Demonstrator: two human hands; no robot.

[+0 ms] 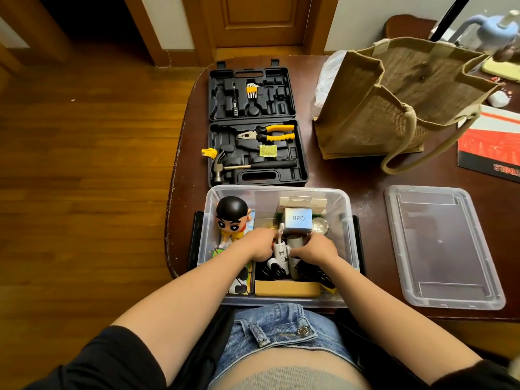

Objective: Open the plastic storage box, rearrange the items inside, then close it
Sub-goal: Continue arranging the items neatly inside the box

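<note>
The plastic storage box (277,192) is seen already opened at the near edge of the surface (368,190), its one clear lid (441,246) laid flat to the right, well apart. Rearranging is judged to be under way; closing is left to be done. Both hands are sunk among the contents: the left hand (260,246) appears curled round a white tool (280,250), and the right hand (316,250) seems pressed against a grey cylinder (295,242), though its grasp cannot be told. Inside, one figurine (232,218), one grey carton (297,219) and one brown cardboard box (287,288) are counted. Beyond, one open tool case (253,125) and one jute bag (394,99) are set.
</note>
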